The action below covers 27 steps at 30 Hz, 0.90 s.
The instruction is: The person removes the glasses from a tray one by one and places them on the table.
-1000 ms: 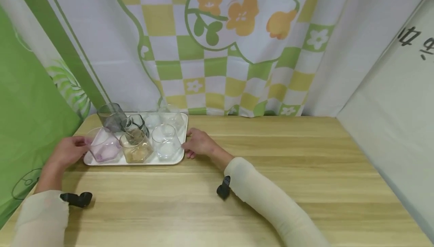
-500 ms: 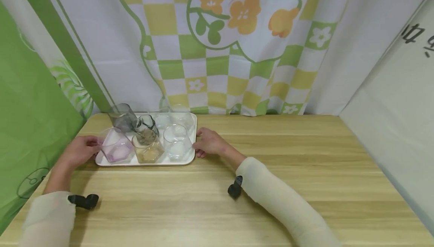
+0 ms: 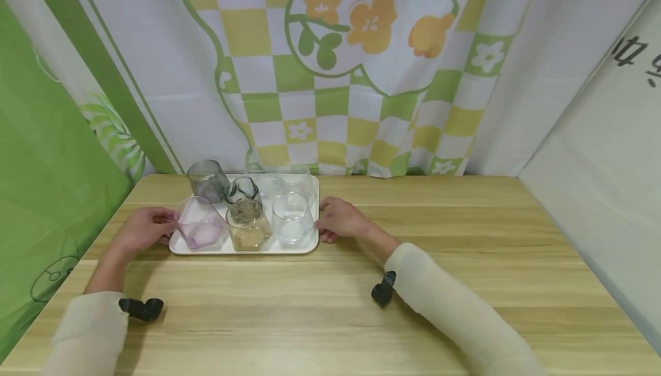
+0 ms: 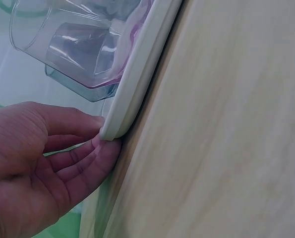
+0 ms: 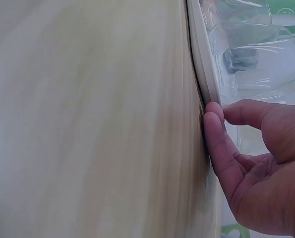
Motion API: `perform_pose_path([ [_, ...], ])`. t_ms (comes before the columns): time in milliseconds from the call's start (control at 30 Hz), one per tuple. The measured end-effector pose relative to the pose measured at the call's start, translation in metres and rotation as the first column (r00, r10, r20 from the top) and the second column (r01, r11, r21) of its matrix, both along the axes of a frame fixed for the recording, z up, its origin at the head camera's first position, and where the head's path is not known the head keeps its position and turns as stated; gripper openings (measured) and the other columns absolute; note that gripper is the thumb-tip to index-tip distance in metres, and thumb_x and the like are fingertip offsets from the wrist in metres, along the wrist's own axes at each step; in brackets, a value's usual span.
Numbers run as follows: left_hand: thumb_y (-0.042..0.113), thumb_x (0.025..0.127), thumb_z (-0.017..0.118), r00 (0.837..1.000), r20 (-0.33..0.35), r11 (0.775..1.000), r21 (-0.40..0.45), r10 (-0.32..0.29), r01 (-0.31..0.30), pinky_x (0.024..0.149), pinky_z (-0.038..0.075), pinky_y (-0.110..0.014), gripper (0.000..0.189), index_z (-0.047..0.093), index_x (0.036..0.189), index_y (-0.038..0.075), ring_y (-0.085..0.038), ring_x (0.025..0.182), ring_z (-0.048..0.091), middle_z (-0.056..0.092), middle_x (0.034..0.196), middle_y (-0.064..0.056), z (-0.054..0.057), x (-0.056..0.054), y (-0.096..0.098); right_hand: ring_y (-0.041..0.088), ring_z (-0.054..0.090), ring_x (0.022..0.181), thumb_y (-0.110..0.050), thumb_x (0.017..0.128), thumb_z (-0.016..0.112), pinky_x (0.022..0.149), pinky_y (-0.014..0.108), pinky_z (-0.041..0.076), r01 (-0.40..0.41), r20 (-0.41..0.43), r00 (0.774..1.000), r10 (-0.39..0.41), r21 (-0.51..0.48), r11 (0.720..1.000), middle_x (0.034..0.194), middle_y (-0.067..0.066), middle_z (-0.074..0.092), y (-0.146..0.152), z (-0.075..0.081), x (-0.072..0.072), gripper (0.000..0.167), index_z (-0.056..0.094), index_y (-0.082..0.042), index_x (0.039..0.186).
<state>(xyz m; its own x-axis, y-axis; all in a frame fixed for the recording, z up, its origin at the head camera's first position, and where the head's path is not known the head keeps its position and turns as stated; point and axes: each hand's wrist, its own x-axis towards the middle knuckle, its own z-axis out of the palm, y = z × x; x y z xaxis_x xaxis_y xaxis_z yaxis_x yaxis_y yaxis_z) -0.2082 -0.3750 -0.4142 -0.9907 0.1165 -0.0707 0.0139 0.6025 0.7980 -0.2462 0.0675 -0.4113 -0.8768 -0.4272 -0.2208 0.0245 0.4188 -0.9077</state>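
Observation:
A white rectangular tray [image 3: 219,252] carries several drinking glasses at the back left of the table. Along its front stand a pink glass [image 3: 205,232], an amber glass [image 3: 251,237] and a clear glass [image 3: 292,224]. Behind them are a grey glass [image 3: 207,183], a dark wavy-sided glass [image 3: 242,192] and further clear glass, faint against the curtain. My left hand [image 3: 144,229] pinches the tray's left end, thumb on top and fingers beneath in the left wrist view. At the opposite end, my right hand [image 3: 343,220] pinches the rim between thumb and fingertips.
The wooden table [image 3: 310,313] extends forward and to the right of the tray. A patterned curtain [image 3: 330,106] hangs along its back edge, close behind the glasses. Green cloth [image 3: 46,152] borders the left side, a white wall [image 3: 609,152] the right.
Tray and glasses have shifted to the right along the table, with both hands moving along at its ends. The grips look the same.

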Motion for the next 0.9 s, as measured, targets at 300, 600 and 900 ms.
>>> perform_pose_path([
  [300, -0.005, 0.098, 0.060, 0.999, -0.006, 0.996, 0.069, -0.048, 0.049, 0.067, 0.062, -0.033, 0.039, 0.049, 0.128, -0.027, -0.015, 0.079, 0.068, 0.067, 0.106, -0.031, 0.000, -0.003, 0.027, 0.019, 0.067, 0.062, 0.002, 0.094, 0.066, 0.058, 0.031, 0.061, 0.021, -0.012, 1.000, -0.021, 0.026, 0.999, 0.082, 0.015, 0.066, 0.026, 0.002, 0.003, 0.040, 0.048, 0.007, 0.130],
  [600, -0.004, 0.097, 0.059, 0.997, 0.052, 0.997, 0.051, -0.054, 0.051, 0.066, 0.063, -0.035, 0.040, 0.048, 0.129, -0.026, -0.025, 0.080, 0.070, 0.066, 0.108, -0.035, 0.006, -0.005, 0.054, 0.019, 0.066, 0.064, 0.001, 0.095, 0.066, 0.059, 0.030, 0.060, 0.031, -0.008, 0.999, -0.031, 0.021, 0.999, 0.084, 0.016, 0.068, 0.050, 0.001, 0.008, 0.040, 0.048, 0.009, 0.131],
  [900, -0.003, 0.097, 0.060, 0.996, 0.066, 0.998, 0.044, -0.056, 0.053, 0.065, 0.062, -0.034, 0.039, 0.051, 0.129, -0.024, -0.023, 0.078, 0.068, 0.066, 0.105, -0.029, 0.005, -0.008, 0.074, 0.021, 0.067, 0.067, 0.001, 0.095, 0.066, 0.063, 0.033, 0.062, 0.036, -0.015, 0.999, -0.036, 0.018, 0.999, 0.085, 0.017, 0.066, 0.072, 0.001, 0.012, 0.043, 0.048, 0.010, 0.133],
])
